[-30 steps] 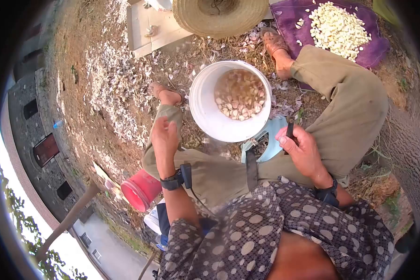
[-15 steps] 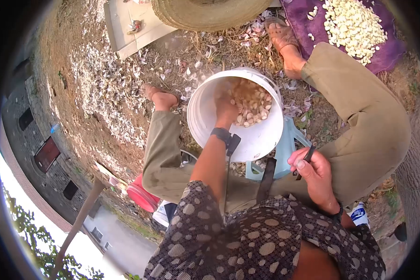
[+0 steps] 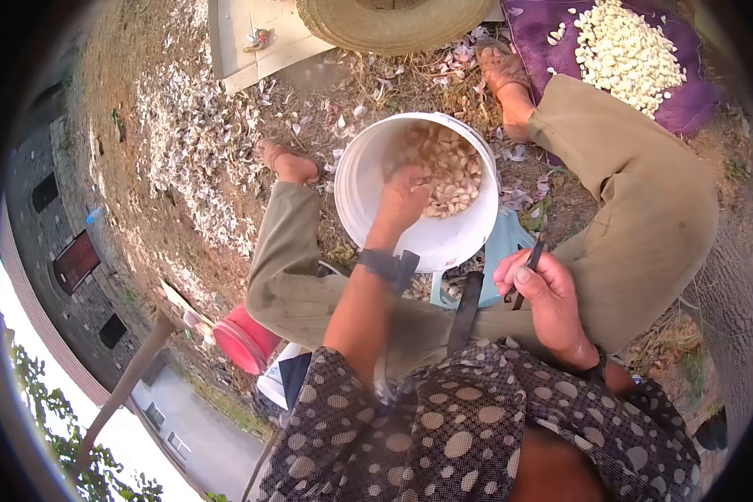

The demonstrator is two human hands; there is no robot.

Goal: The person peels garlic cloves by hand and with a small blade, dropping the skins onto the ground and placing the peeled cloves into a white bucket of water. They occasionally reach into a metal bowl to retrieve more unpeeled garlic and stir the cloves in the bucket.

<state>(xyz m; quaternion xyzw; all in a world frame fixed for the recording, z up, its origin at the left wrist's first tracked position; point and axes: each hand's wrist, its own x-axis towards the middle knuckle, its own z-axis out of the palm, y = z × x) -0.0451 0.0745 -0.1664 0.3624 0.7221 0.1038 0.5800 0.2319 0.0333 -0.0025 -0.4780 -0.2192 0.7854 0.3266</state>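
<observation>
Left hand (image 3: 403, 199) now in bucket (image 3: 358, 194) on cloves (image 3: 453, 166); right hand (image 3: 542, 294) keeps knife (image 3: 530, 263).

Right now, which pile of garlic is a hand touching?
The cloves in the white bucket: the left hand rests among them. The paler pile on the purple cloth lies apart, with no hand near.

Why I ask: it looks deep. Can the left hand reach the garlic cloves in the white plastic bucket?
Likely yes: the left hand is inside the open white bucket, touching garlic cloves.

Sunlit dirt ground (image 3: 142, 192); grey brick building (image 3: 67, 251) at left
</observation>
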